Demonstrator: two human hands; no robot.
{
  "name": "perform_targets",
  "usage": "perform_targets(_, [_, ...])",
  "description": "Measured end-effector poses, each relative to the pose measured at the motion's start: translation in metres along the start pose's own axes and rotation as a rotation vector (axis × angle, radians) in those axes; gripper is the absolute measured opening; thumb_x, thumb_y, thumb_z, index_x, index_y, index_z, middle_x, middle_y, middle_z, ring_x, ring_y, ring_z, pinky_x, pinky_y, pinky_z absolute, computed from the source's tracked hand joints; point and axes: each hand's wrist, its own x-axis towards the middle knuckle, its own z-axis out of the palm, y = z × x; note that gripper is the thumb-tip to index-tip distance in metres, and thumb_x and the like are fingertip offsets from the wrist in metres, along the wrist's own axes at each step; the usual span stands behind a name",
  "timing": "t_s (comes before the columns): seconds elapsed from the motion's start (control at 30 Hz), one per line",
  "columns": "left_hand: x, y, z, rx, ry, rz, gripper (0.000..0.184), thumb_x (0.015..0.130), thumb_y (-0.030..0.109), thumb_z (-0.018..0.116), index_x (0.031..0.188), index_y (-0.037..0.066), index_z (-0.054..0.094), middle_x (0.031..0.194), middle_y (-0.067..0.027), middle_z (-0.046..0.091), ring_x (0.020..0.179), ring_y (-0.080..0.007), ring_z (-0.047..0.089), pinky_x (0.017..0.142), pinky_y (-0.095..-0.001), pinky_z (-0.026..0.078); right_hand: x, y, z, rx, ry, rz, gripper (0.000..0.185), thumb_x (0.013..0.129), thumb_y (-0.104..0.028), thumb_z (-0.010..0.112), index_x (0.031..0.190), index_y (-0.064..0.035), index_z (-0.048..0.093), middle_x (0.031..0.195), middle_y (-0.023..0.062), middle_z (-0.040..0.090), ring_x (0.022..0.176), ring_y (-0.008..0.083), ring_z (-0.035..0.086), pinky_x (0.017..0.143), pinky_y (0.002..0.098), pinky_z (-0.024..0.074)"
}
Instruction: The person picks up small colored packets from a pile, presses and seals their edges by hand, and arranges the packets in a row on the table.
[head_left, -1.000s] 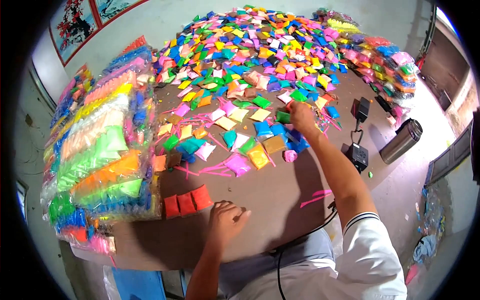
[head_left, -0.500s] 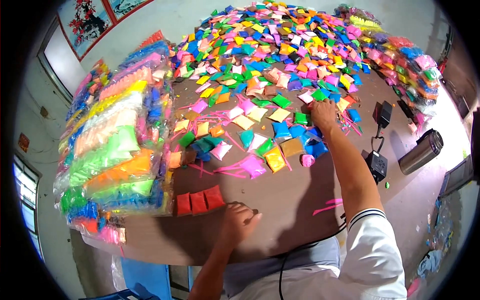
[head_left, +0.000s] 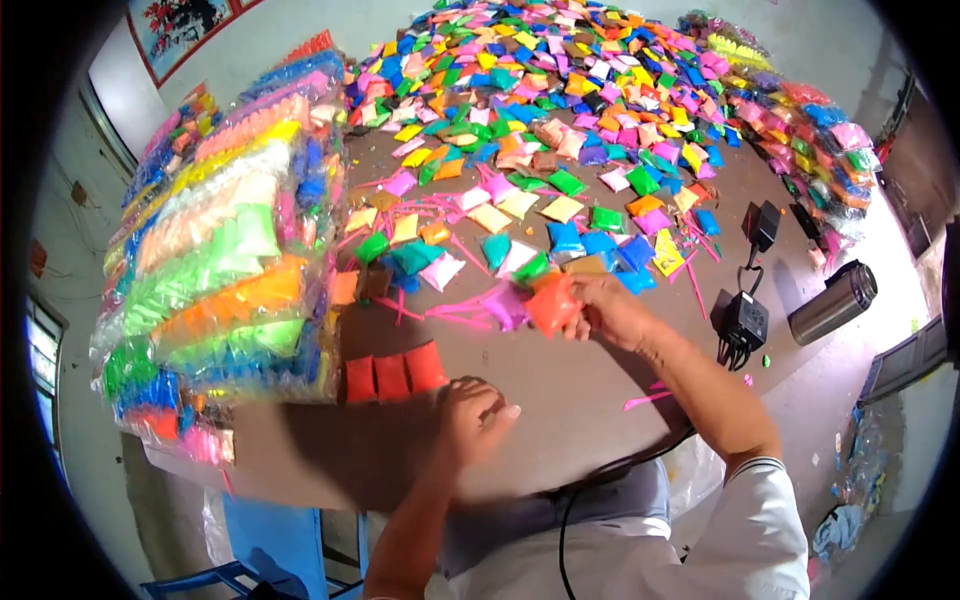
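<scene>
Table w/ craft packets, seen from above; 2 bare hands, well apart. R hand has fingers closed on an orange-red packet, raised over the brown table, in front of a purple packet. L hand is near the table's front edge, fingers curled, nothing visible in its grip; it's just beside a row of 3 red packets, at the row's R end.

Behind: a big heap of multicolored packets, w/ loose pink strips nearer the person. On the L, a tall stack of clear bags filled w/ packets in rows of green, orange, yellow, etc.; another bagged pile at far R. R side also has a black device w/ cables & a metal flask, tilted in view.
</scene>
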Motion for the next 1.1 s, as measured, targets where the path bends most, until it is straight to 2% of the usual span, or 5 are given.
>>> perform_targets(0.27, [0.002, 0.013, -0.013, 0.029, -0.068, -0.081, 0.036, 0.09, 0.038, 0.053, 0.081, 0.004, 0.062, 0.073, -0.0122, 0.058, 0.073, -0.0307, 0.055, 0.067, -0.0408, 0.04, -0.03, 0.035, 0.062, -0.232, -0.236, 0.033, 0.023, 0.093, -0.02, 0.051, 0.102, -0.0038, 0.064, 0.083, 0.0011, 0.065, 0.07, 0.0081, 0.058, 0.06, 0.0235, 0.0465])
perform_targets(0.37, [0.001, 0.007, -0.011, -0.029, -0.037, -0.08, 0.039, 0.092, 0.042, 0.049, 0.086, 0.006, 0.063, 0.071, -0.0127, 0.058, 0.073, -0.0317, 0.056, 0.068, -0.0413, 0.041, -0.029, 0.041, 0.068, -0.096, -0.231, 0.055, 0.019, 0.094, -0.02, 0.055, 0.102, -0.0049, 0.063, 0.084, 0.0008, 0.064, 0.07, 0.0069, 0.056, 0.063, 0.0227, 0.0462])
perform_targets(0.77, [-0.001, -0.004, -0.012, 0.031, -0.064, -0.031, 0.044, 0.091, 0.044, 0.051, 0.079, 0.002, 0.061, 0.067, -0.0133, 0.054, 0.063, -0.0307, 0.052, 0.059, -0.0391, 0.038, -0.035, 0.053, 0.08, -0.067, -0.157, -0.043, 0.015, 0.091, -0.017, 0.063, 0.099, -0.0051, 0.065, 0.082, -0.0021, 0.062, 0.069, 0.0037, 0.051, 0.061, 0.0196, 0.0405])
perform_targets(0.87, [0.0, -0.003, -0.012, 0.001, -0.066, -0.033, 0.046, 0.092, 0.042, 0.052, 0.07, 0.001, 0.055, 0.065, -0.0138, 0.052, 0.067, -0.032, 0.052, 0.063, -0.0407, 0.04, -0.031, 0.057, 0.078, -0.043, -0.154, -0.021, 0.014, 0.09, -0.015, 0.065, 0.1, -0.0047, 0.065, 0.084, -0.001, 0.063, 0.071, 0.0048, 0.053, 0.062, 0.0201, 0.0419])
perform_targets(1.1, [-0.002, -0.006, -0.009, -0.107, -0.046, -0.116, 0.044, 0.094, 0.039, 0.046, 0.074, 0.002, 0.059, 0.069, -0.0121, 0.06, 0.068, -0.0313, 0.059, 0.063, -0.0401, 0.045, -0.029, 0.061, 0.09, 0.137, -0.075, -0.056, 0.012, 0.089, -0.017, 0.065, 0.097, -0.0083, 0.067, 0.083, -0.0021, 0.063, 0.071, 0.0048, 0.053, 0.059, 0.0211, 0.0403])
